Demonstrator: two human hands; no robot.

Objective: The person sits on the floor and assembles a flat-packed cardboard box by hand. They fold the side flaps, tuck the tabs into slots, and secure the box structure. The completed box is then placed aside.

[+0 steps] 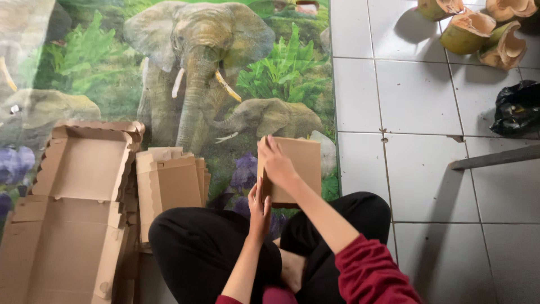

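Both hands grip small cardboard box (292, 169): right hand (277, 163) on top-left edge, left hand (259, 211) at bottom corner. Judgement: keep creases square, press flaps firmly along score lines.

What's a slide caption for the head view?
Seated person's right hand and left hand fold a brown cardboard piece over an elephant-print mat.

Floor: white square tiles (427, 95) at right. Elephant-print mat (225, 67) covers the left. Cut coconut husks (478, 28) and a black bag (517, 110) lie far right.
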